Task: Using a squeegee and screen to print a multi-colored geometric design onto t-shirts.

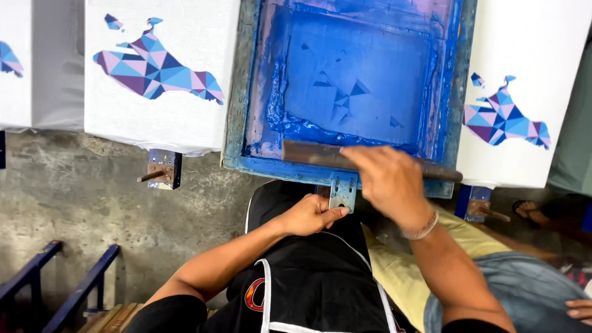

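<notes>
**One screen, one squeegee, three printed shirts**

The right hand [390, 180] closes over one wooden squeegee [320, 154] at the near edge of the single blue-inked screen frame [237, 92] — the left hand [311, 214], fingers loosely curled, touches the metal bracket [343, 192] below. Three white shirts [166, 117] flank the frame — two left, one right.

A single camera, worn on the person's head, looks almost straight down from close above. The screen frame [351, 86] fills the top middle of the view, the concrete floor [92, 197] the lower left, and the person's own body the bottom.
</notes>
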